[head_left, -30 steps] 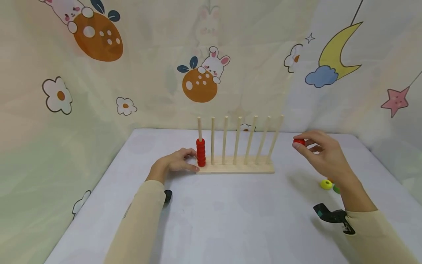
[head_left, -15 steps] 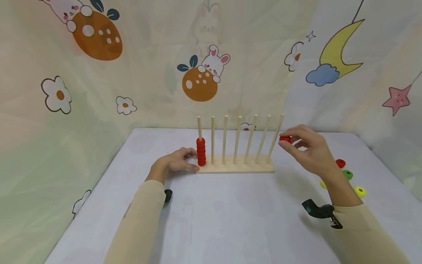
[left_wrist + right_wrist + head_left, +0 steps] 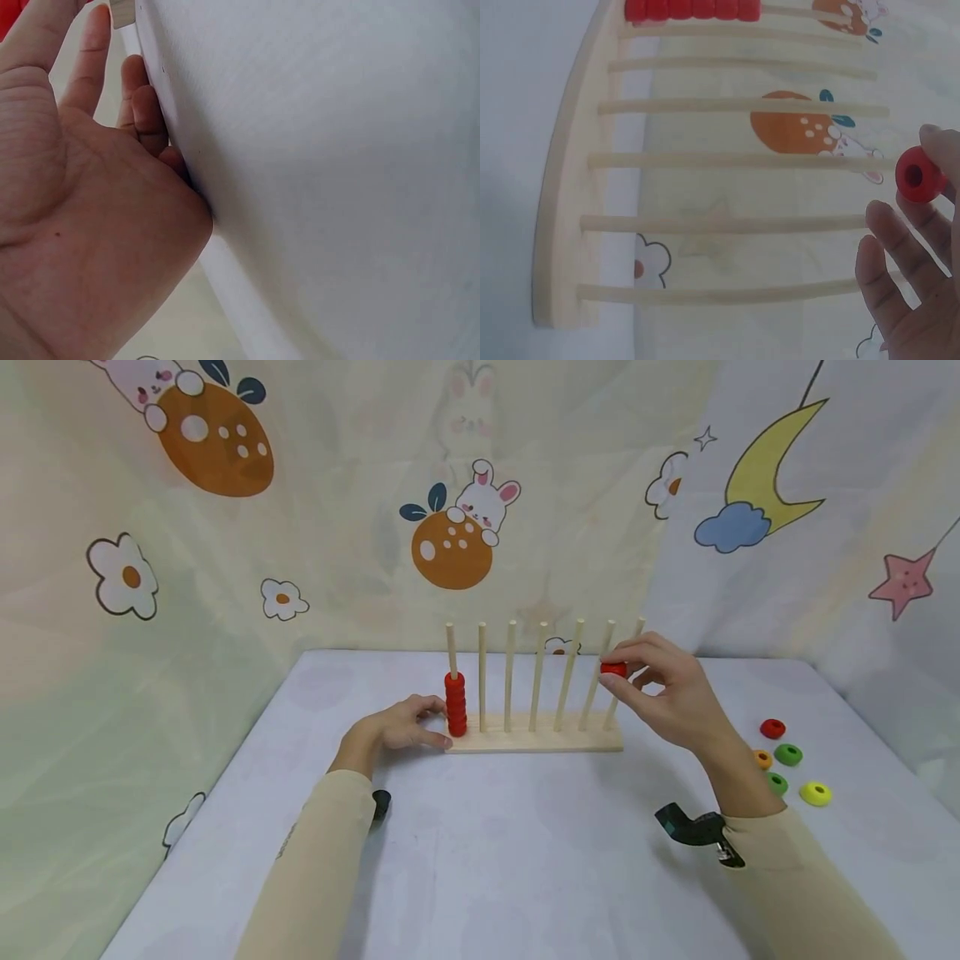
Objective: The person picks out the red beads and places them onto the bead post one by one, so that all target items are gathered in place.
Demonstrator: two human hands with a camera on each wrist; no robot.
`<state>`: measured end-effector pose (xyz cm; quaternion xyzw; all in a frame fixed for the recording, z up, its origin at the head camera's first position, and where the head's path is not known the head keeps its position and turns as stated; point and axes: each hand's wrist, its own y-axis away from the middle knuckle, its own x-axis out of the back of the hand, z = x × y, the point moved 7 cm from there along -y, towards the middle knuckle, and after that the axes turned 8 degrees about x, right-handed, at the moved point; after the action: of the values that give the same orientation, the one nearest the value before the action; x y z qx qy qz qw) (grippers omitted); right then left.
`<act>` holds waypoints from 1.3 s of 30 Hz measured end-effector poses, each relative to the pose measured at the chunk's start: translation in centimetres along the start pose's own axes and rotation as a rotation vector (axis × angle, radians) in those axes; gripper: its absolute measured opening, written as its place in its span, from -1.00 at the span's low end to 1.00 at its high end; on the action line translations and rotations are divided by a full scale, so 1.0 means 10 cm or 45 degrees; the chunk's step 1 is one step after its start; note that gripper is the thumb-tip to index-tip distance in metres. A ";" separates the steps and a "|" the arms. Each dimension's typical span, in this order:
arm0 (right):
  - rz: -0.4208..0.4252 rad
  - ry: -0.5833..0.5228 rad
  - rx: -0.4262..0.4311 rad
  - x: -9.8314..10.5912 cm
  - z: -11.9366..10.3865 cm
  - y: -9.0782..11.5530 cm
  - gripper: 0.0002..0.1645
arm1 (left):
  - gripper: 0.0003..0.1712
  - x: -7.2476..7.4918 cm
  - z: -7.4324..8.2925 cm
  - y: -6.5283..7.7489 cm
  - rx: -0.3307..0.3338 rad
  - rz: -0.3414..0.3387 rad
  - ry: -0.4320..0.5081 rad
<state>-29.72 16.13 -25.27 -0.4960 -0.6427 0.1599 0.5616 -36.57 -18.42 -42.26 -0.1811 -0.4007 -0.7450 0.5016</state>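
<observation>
A wooden bead rack with several upright pegs stands on the table. Several red beads are stacked on its leftmost peg; the other pegs hold none. My left hand holds the rack's left end, thumb at the front edge and fingers behind. Only a corner of the wooden base shows in the left wrist view. My right hand pinches a single red bead between thumb and fingertips, in front of the right-hand pegs and near their upper part. In the right wrist view the bead's hole is visible.
Loose beads lie at the table's right: a red bead, an orange bead, two green beads and a yellow bead. A patterned cloth hangs behind the white table.
My right hand has moved left with the red bead, from right of the rack to its right-hand pegs, uncovering loose beads. My left hand stays at the rack's left end.
</observation>
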 end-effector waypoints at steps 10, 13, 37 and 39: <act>-0.030 -0.082 0.049 -0.17 0.03 -0.10 -0.55 | -0.38 0.02 0.01 0.00 0.002 -0.012 -0.019; -0.012 -0.103 0.083 -0.21 0.01 -0.17 -0.56 | -0.37 0.01 0.00 0.01 0.008 -0.016 -0.008; 0.012 -0.329 0.137 -0.61 -0.27 -0.67 -0.64 | -0.39 0.03 0.02 0.01 -0.001 -0.035 0.000; 0.023 -0.366 0.153 -0.66 -0.29 -0.70 -0.63 | -0.40 0.03 0.03 0.00 -0.013 -0.036 -0.010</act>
<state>-31.22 6.50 -22.74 -0.4394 -0.7012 0.2723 0.4911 -36.74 -18.38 -41.85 -0.1808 -0.4014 -0.7535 0.4884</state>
